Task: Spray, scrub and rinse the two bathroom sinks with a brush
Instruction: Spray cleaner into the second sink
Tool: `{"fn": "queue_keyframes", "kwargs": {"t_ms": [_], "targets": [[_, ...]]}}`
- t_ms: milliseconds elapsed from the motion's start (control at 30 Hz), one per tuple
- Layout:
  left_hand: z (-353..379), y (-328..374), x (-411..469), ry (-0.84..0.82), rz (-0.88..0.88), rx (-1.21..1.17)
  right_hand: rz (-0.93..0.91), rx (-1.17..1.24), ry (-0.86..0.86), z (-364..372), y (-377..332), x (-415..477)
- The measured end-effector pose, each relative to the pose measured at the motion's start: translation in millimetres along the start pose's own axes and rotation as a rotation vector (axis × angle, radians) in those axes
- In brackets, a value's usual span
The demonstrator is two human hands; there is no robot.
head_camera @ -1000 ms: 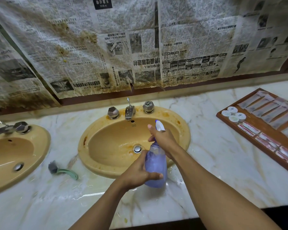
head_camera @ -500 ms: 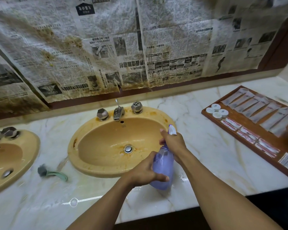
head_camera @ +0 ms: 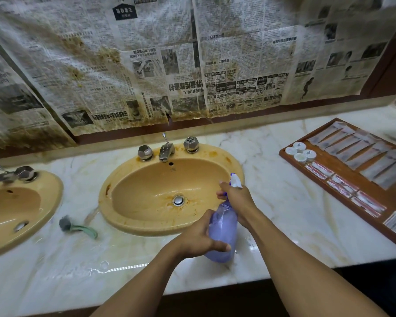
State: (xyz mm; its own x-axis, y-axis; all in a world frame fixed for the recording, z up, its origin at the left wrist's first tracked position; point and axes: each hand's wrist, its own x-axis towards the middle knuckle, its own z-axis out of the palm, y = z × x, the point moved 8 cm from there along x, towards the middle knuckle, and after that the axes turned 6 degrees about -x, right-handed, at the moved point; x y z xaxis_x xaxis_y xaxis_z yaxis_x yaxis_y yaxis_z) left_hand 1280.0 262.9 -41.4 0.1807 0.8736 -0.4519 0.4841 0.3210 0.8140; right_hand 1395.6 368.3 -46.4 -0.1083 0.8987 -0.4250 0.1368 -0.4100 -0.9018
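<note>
Beneath the right hand (head_camera: 237,199), the spray bottle (head_camera: 224,226) trigger sits hidden.

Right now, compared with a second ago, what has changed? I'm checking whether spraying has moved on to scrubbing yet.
The spray bottle, gripped by the left hand round its body and the right hand at its sprayer head, has shifted slightly rightward, toward the right sink's front-right rim. Nothing was taken or let go. The brush still lies untouched on the counter between the sinks.
</note>
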Motion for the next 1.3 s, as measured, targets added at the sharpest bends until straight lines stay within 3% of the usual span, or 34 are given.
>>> {"fn": "queue_keyframes", "kwargs": {"t_ms": [167,433,567,667,867,967,1167,1300], "targets": [[-5.9,-7.5,-12.1,0.027,0.005,-0.017,0.059,0.009,0.117,7.8,5.4,-1.9],[-33.7,-39.1,-45.4,0.092,0.012,-0.17,-0.012,-0.017,-0.127,76.1,-3.4,-15.4],[-53.8,-62.4,-70.5,0.1,0.015,-0.196,0.014,-0.011,-0.103,114.5,1.8,-31.1],[-71.6,-82.7,-90.8,0.109,0.01,-0.25,0.05,-0.134,-0.039,144.3,0.2,-45.3],[-123.7,-121.8,-132.7,0.153,0.042,-0.246,0.001,-0.136,-0.197,229.8,-8.6,-68.3],[-155.5,-145.3,-155.6,0.267,0.019,-0.138,-0.062,-0.124,-0.209,272.9,-13.1,-80.7],[-202.0,-194.2,-208.8,0.565,0.031,-0.141,-0.325,-0.351,-0.032,362.2,-34.6,-130.5],[-227.6,-227.0,-241.4,0.743,-0.036,-0.168,-0.433,-0.377,-0.078,422.8,-38.2,-162.6]]}}
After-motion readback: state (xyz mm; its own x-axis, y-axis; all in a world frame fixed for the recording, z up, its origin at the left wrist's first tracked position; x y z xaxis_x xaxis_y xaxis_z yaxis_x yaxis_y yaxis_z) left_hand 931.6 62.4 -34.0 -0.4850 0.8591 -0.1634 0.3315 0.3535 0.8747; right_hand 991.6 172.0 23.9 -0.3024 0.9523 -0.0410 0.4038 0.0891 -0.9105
